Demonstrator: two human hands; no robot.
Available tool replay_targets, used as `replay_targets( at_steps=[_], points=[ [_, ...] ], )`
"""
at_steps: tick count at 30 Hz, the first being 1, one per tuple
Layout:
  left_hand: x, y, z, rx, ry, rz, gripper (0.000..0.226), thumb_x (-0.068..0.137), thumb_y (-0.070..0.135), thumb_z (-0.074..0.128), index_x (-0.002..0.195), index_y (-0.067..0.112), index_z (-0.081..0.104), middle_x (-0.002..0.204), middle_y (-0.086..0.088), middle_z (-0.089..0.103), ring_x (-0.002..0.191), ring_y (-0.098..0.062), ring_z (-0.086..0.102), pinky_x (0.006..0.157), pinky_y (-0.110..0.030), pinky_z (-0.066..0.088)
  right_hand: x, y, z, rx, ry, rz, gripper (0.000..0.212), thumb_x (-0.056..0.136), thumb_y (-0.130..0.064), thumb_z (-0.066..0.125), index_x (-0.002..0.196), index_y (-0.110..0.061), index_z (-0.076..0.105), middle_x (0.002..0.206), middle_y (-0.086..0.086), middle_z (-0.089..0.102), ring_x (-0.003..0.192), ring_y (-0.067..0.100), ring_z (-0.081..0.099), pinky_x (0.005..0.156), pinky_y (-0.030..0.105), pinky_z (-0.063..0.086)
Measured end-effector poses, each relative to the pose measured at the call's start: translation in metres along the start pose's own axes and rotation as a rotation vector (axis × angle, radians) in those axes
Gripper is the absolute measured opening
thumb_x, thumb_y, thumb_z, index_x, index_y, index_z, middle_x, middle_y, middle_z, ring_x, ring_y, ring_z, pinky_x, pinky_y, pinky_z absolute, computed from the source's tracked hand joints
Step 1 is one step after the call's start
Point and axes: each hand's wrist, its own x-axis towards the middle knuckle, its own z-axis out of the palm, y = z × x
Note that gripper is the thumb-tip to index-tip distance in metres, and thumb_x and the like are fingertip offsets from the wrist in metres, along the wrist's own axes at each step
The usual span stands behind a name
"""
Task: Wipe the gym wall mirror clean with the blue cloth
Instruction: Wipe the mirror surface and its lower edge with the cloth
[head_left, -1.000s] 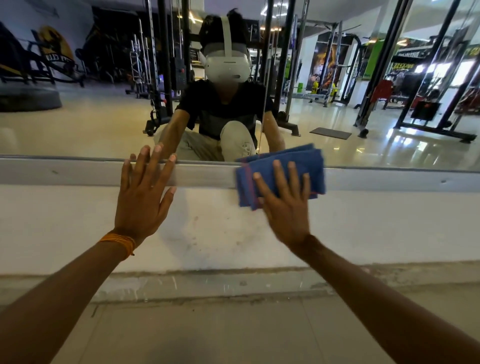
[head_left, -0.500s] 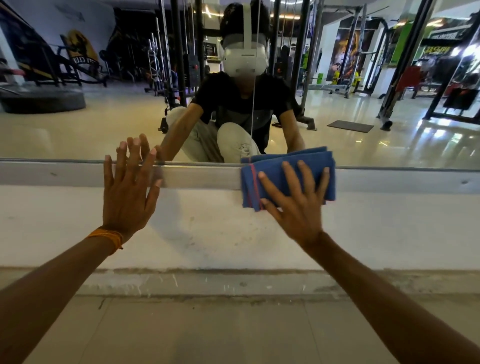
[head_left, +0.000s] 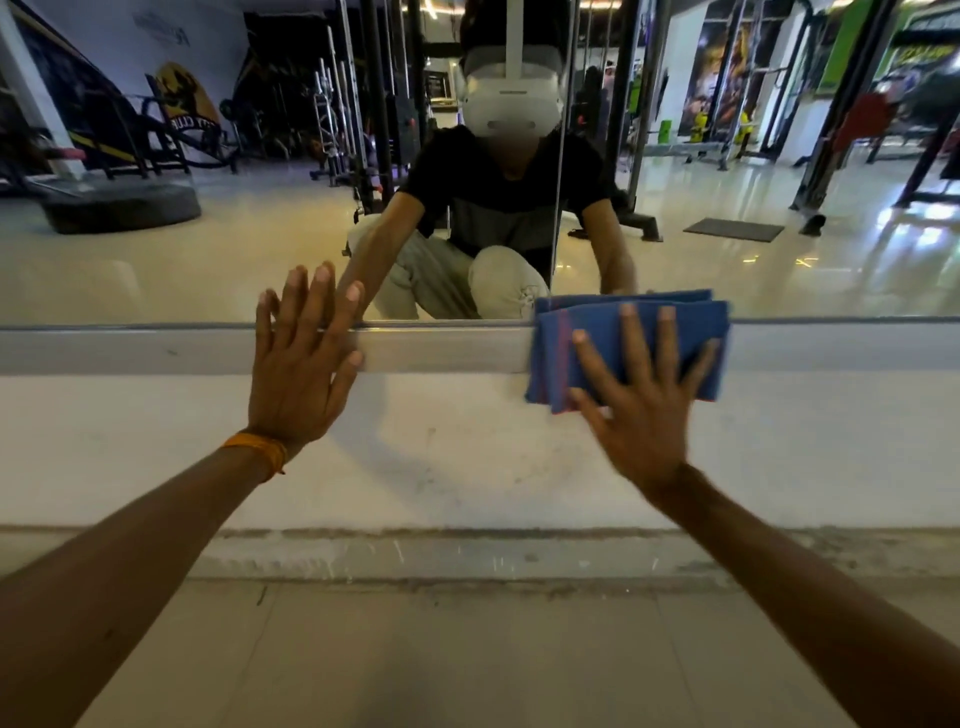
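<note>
The wall mirror (head_left: 182, 249) fills the upper half of the view, and its grey metal bottom frame (head_left: 441, 348) runs across the middle. A folded blue cloth (head_left: 597, 332) with a red stripe lies flat against that frame and the white wall just below it. My right hand (head_left: 644, 410) presses on the cloth with fingers spread. My left hand (head_left: 301, 364) is flat and empty, palm on the wall and frame, fingertips reaching the glass. An orange band circles the left wrist.
Below the frame is a white wall strip (head_left: 467, 457), then a grey skirting (head_left: 467, 556) and tiled floor (head_left: 415, 654). The mirror reflects a crouching person with a headset, gym racks and a shiny floor.
The cloth and my right hand have slid to the right along the frame. My left hand has shifted a little to the right and up. The view has moved closer to the mirror.
</note>
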Motion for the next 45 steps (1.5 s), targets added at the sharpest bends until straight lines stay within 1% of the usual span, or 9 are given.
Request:
replay_targets(
  at_steps=[5,13,21,25,29,31,36,39,45],
  points=[
    [-0.003,-0.014,-0.003,-0.013,0.01,0.067,0.061,0.107,0.033,0.038,0.162,0.008,0.028,0.17,-0.021,0.016,0.157,-0.043,0.012,0.125,-0.063,0.012,0.033,-0.116,0.013,0.044,-0.046,-0.15,0.062,0.107,-0.058,0.038,0.163,-0.037,0.021,0.173,0.008,0.013,0.159,0.038,0.004,0.118,0.077,0.0],
    [-0.034,-0.089,-0.009,-0.003,0.025,0.096,0.063,0.107,0.035,0.037,0.164,0.011,0.022,0.17,-0.019,0.016,0.156,-0.044,0.015,0.122,-0.069,0.015,-0.006,-0.018,-0.011,0.008,-0.064,0.155,0.067,0.106,-0.053,0.044,0.164,-0.034,0.018,0.174,0.011,0.009,0.16,0.037,-0.004,0.119,0.076,0.006],
    [-0.047,-0.119,-0.012,-0.043,0.034,0.101,0.059,0.108,0.035,0.039,0.162,0.013,0.03,0.17,-0.017,0.018,0.157,-0.041,0.014,0.124,-0.064,0.015,0.055,-0.223,0.011,0.101,-0.125,-0.077,0.067,0.105,-0.064,0.035,0.163,-0.033,0.026,0.173,0.008,0.008,0.16,0.037,0.002,0.122,0.071,-0.001],
    [-0.049,-0.115,-0.009,-0.057,0.047,0.064,0.06,0.108,0.035,0.041,0.163,0.015,0.027,0.171,-0.015,0.015,0.158,-0.04,0.012,0.126,-0.061,0.012,0.047,-0.175,0.007,0.027,-0.13,-0.139,0.062,0.107,-0.058,0.04,0.162,-0.032,0.03,0.174,0.006,0.012,0.16,0.035,0.004,0.12,0.074,0.007],
    [-0.051,-0.12,-0.011,-0.056,0.027,0.077,0.061,0.108,0.036,0.041,0.164,0.017,0.024,0.172,-0.013,0.013,0.159,-0.039,0.01,0.126,-0.061,0.013,0.017,-0.102,-0.011,0.001,-0.145,0.158,0.068,0.106,-0.06,0.035,0.165,-0.032,0.017,0.174,0.009,0.005,0.16,0.036,-0.003,0.121,0.073,0.007],
    [-0.052,-0.118,-0.009,-0.065,0.035,0.063,0.061,0.108,0.036,0.041,0.164,0.018,0.024,0.172,-0.012,0.013,0.159,-0.038,0.01,0.126,-0.061,0.012,0.017,-0.117,-0.012,0.031,-0.144,0.223,0.072,0.105,-0.061,0.038,0.166,-0.028,0.017,0.174,0.011,0.002,0.16,0.038,-0.006,0.123,0.071,0.005],
    [-0.052,-0.113,-0.006,-0.097,0.027,0.03,0.062,0.108,0.037,0.04,0.164,0.017,0.024,0.172,-0.013,0.011,0.159,-0.038,0.008,0.126,-0.06,0.011,0.055,-0.242,0.011,0.118,-0.167,-0.082,0.067,0.105,-0.053,0.05,0.163,-0.026,0.03,0.173,0.012,0.01,0.16,0.036,-0.001,0.126,0.065,-0.001],
    [-0.053,-0.112,-0.008,-0.098,0.026,0.028,0.062,0.108,0.038,0.041,0.164,0.018,0.023,0.173,-0.012,0.01,0.159,-0.038,0.007,0.126,-0.059,0.01,0.061,-0.243,0.009,0.113,-0.148,-0.124,0.063,0.107,-0.052,0.046,0.163,-0.028,0.031,0.173,0.008,0.014,0.16,0.033,0.004,0.126,0.063,0.005],
    [-0.053,-0.112,-0.014,-0.123,0.032,0.03,0.062,0.108,0.036,0.04,0.164,0.016,0.025,0.173,-0.012,0.011,0.159,-0.037,0.007,0.126,-0.059,0.012,0.022,-0.133,-0.012,0.052,-0.095,0.308,0.068,0.107,-0.056,0.039,0.166,-0.027,0.02,0.174,0.007,0.006,0.161,0.033,-0.001,0.123,0.069,0.01]
  ],
)
